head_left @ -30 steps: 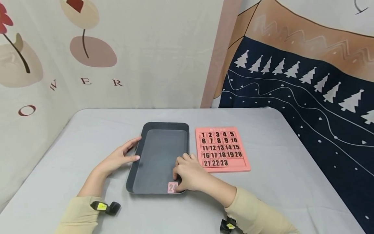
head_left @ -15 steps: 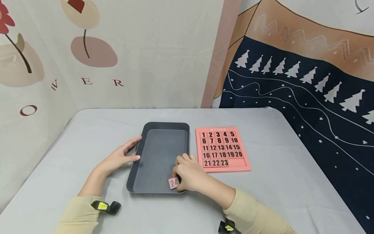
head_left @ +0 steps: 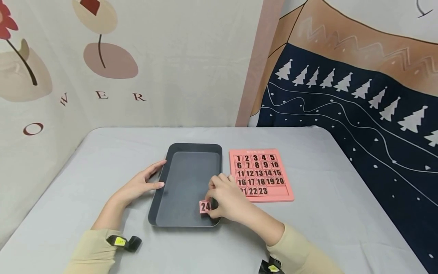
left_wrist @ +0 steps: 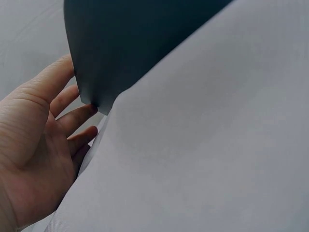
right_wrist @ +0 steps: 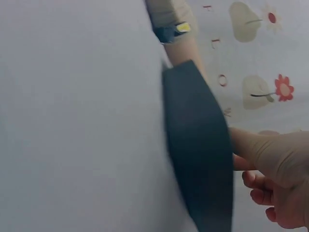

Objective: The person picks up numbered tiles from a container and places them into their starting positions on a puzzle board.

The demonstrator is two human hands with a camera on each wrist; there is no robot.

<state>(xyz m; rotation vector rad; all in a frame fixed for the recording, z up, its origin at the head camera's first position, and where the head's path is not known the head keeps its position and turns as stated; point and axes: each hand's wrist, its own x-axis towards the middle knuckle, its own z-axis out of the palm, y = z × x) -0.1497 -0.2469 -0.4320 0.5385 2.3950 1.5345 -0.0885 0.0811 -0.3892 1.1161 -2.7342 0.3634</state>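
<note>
Between thumb and forefinger, my right hand (head_left: 228, 198) pinches a pink square tile numbered 24 (head_left: 205, 207), tilted up over the near right part of a dark grey tray (head_left: 184, 179). In the right wrist view the tray's wall hides the fingertips and the tile. My left hand (head_left: 138, 187) touches the tray's left side with its thumb and fingers spread, also seen in the left wrist view against the tray's wall (left_wrist: 111, 48). To the right lies a pink number board (head_left: 289, 196) with tiles in rows from 1 to 23; the bottom row has a gap right of 23.
A white cloth (head_left: 191, 251) covers the table. Behind it hangs a pale curtain (head_left: 191, 76) with flower prints, and at the right a dark blue cloth (head_left: 342, 110) with white trees. Each wrist wears a small black camera (head_left: 132, 243).
The 24 tile has been lifted from the tray's near right corner and tilted up. My right hand has moved slightly up and right with it; the left hand stays put.
</note>
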